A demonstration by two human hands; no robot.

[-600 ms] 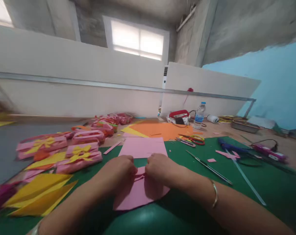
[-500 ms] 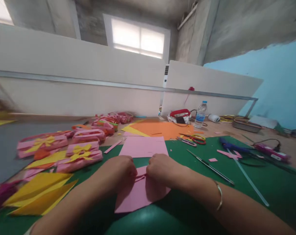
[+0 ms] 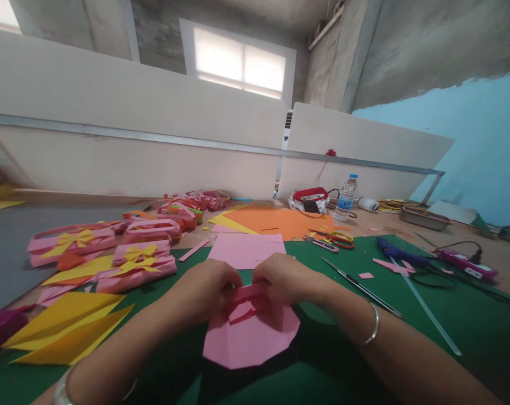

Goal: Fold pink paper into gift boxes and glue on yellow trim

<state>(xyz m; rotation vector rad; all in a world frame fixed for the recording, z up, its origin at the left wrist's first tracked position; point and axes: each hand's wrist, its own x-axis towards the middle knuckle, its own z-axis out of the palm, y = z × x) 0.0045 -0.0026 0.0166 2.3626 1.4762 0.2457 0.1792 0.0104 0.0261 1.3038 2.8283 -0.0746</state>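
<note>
Both hands grip the far edge of a creased pink paper piece [image 3: 249, 340], its near end angled down toward me. My left hand [image 3: 215, 284] pinches the left side of a folded strip along that edge. On the right side of the same fold, my right hand [image 3: 282, 281] has its fingers closed; some fingertips are hidden behind the paper. A slit or small flap shows in the piece just below the fold. Beyond my hands, a flat pink sheet [image 3: 246, 250] lies on the green mat [image 3: 322, 371].
At left are pink paper bags with yellow bows [image 3: 73, 244] and folded yellow paper [image 3: 69, 326]. To the right lie a pen [image 3: 360, 287], scissors [image 3: 337, 239], a cutter [image 3: 320, 243] and a blue glue gun [image 3: 401, 253]. A water bottle [image 3: 345, 199] stands behind.
The pink paper has been lifted and tilted, so more of its creased near part shows. My hands have shifted slightly upward, and the fold between them is more visible.
</note>
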